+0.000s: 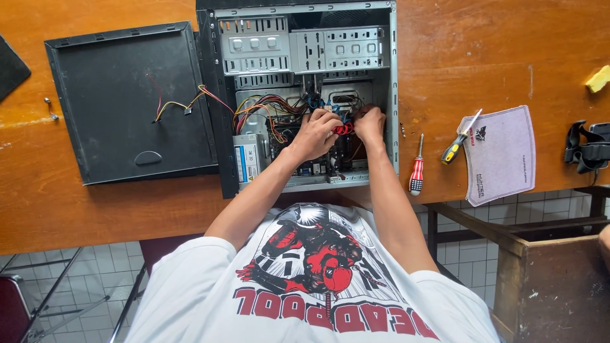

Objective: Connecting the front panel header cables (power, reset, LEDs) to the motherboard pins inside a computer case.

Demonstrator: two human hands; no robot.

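Red cable [344, 129] sits at the centre of the frame, deep in the open computer case [305, 95] that lies on its side on the wooden table [457, 57], and it lies directly between the two hands. The left hand [316, 134] comes in from the lower left with its fingers curled and closed around the cable's left end, thumb side toward the camera. The right hand [370, 122] comes in from the lower right, fingers bent and bunched over the cable's right end; it seems to pinch something there, though the knuckles hide the fingertips and I cannot tell just what. The cable's short visible stretch runs left to right across the picture, so its long axis joins one hand to the other, and both hands are about equally near, each touching it. A bundle of coloured wires [267, 108] fans out just left of the left hand toward the grey power supply [249, 155]. The removed side panel [127, 101] lies at the upper left, with a few loose wires across it. Right of the case, well apart from the hands, lie a red-handled screwdriver [417, 168], a yellow-handled screwdriver [459, 141] and a grey mat [502, 155].
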